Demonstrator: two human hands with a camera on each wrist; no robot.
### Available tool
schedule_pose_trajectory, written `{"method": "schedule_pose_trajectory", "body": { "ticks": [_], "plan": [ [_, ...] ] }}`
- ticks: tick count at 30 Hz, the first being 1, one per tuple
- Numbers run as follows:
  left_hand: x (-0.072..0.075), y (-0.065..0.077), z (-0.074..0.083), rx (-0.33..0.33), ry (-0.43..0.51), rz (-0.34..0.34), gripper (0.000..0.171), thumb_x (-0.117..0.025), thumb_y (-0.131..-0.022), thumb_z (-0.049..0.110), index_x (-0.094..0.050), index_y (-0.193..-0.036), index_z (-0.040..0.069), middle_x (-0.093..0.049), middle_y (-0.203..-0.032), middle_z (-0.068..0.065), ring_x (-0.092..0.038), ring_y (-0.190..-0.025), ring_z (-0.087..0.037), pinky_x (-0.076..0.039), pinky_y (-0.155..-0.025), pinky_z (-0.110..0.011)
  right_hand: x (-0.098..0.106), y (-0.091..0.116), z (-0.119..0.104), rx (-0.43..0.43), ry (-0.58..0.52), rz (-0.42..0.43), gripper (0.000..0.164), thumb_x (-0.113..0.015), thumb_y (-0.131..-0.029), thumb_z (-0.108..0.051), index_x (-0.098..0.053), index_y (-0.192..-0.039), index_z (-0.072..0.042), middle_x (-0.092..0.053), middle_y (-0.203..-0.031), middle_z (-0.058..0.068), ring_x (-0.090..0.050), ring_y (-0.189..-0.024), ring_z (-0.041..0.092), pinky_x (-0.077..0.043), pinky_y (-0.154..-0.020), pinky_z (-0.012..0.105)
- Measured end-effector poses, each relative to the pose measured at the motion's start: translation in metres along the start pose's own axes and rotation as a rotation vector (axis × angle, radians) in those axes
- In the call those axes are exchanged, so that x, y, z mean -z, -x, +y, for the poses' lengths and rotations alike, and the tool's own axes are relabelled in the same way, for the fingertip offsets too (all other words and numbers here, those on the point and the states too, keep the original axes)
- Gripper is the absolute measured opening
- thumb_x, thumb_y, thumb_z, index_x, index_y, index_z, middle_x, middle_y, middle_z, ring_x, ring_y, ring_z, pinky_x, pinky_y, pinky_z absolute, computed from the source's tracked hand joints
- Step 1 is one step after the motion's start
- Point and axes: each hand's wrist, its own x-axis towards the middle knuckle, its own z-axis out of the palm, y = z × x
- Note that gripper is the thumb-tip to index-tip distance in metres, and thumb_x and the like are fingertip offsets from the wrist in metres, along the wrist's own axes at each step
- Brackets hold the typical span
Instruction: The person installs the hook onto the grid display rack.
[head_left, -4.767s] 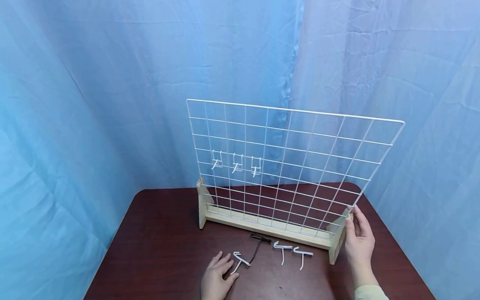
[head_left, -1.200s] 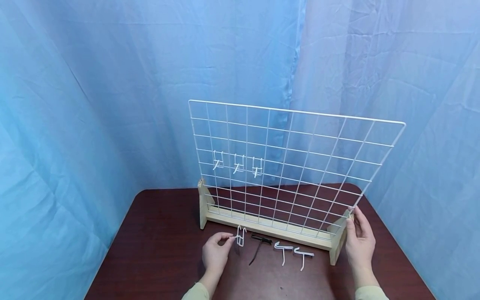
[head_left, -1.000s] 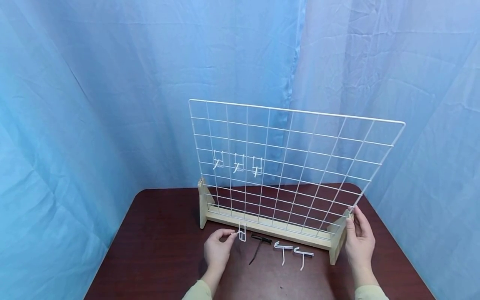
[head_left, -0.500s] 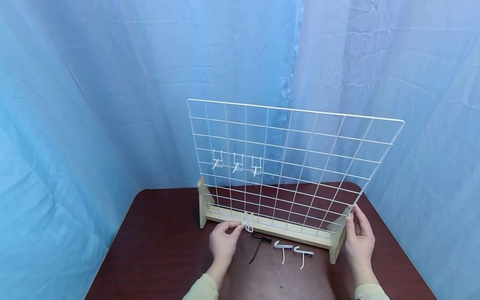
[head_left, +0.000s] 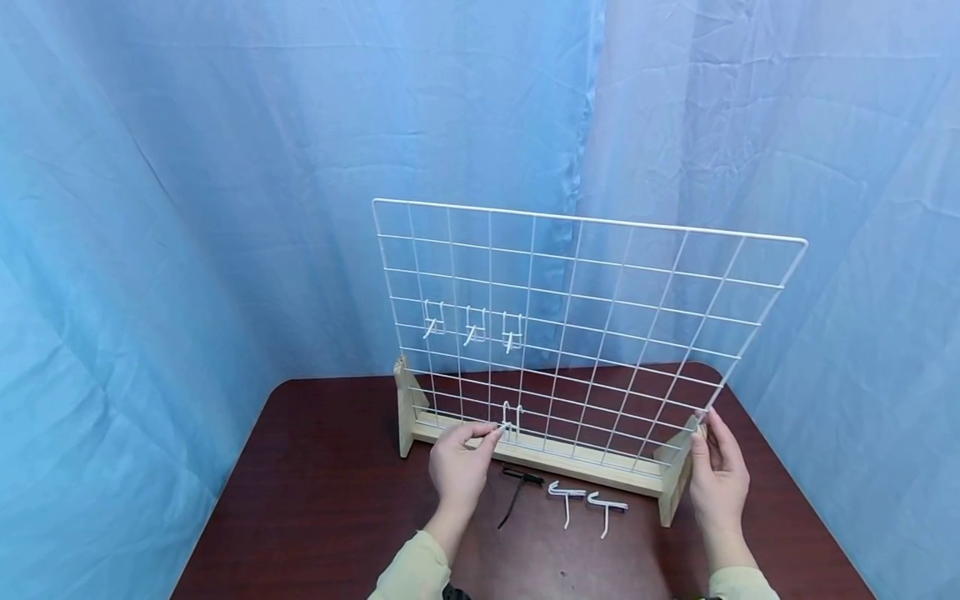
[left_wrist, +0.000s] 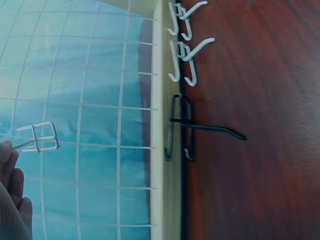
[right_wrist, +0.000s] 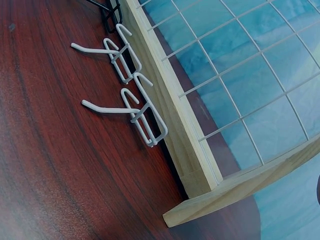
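Observation:
My left hand (head_left: 461,467) pinches the prong of a white wire hook (head_left: 512,423) between thumb and fingertips. This hook is held upright in front of the lower part of a white wire grid panel (head_left: 592,220); in the left wrist view the hook (left_wrist: 46,137) overlaps the grid, and whether they touch I cannot tell. At the right end, my right hand (head_left: 720,471) grips the top of the wooden stand's (head_left: 678,479) end piece beside the panel's edge. Three white hooks, a left one (head_left: 434,325), a middle one (head_left: 475,332) and a right one (head_left: 513,338), hang in a row on the grid.
Before the stand, a black hook (head_left: 522,477) and two white hooks, one nearer the middle (head_left: 566,493) and one farther right (head_left: 606,505), lie on the dark red-brown table (head_left: 315,500). Blue curtains (head_left: 300,167) surround the table.
The left hand has picked a white hook off the table, turned it upright and carried it up and right to the lower grid. My right hand stays on the stand.

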Motion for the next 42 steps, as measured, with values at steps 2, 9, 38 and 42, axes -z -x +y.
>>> {"method": "schedule_pose_trajectory", "body": {
  "ticks": [2,9,38,42],
  "plan": [
    [-0.001,-0.003,0.005,-0.028,0.014,0.006,0.011,-0.087,-0.075,0.016,-0.081,-0.083,0.019,-0.072,-0.08,0.013,-0.065,-0.078,-0.011,-0.052,-0.066,-0.032,0.0,0.0,0.0,0.001,0.001,0.0,0.044,-0.052,-0.096,0.011,-0.053,-0.139,0.002,-0.061,-0.124,-0.016,-0.056,-0.116,-0.003,-0.043,-0.094,0.01],
    [-0.004,-0.015,0.017,-0.166,0.007,0.056,0.013,-0.087,-0.073,0.011,-0.081,-0.082,0.018,-0.073,-0.078,0.012,-0.064,-0.076,-0.01,-0.048,-0.066,-0.023,-0.001,0.0,0.0,0.005,0.014,0.001,0.044,-0.052,-0.096,0.012,-0.053,-0.139,0.002,-0.061,-0.124,-0.017,-0.056,-0.116,-0.003,-0.043,-0.094,0.011],
    [-0.011,-0.057,0.08,-0.427,0.032,0.187,0.011,-0.087,-0.073,0.011,-0.082,-0.081,0.016,-0.074,-0.074,0.007,-0.065,-0.072,-0.011,-0.051,-0.068,-0.024,-0.001,0.0,-0.002,0.01,0.032,0.008,0.044,-0.052,-0.096,0.012,-0.053,-0.138,0.003,-0.061,-0.123,-0.018,-0.056,-0.115,-0.003,-0.043,-0.094,0.01],
    [-0.012,-0.061,0.086,-0.434,0.038,0.188,0.01,-0.087,-0.073,0.012,-0.082,-0.081,0.016,-0.074,-0.075,0.007,-0.066,-0.072,-0.011,-0.051,-0.068,-0.025,-0.001,0.0,-0.002,0.009,0.042,0.007,0.044,-0.053,-0.096,0.011,-0.053,-0.139,0.003,-0.06,-0.124,-0.018,-0.055,-0.115,-0.004,-0.043,-0.094,0.011]
  ]
}}
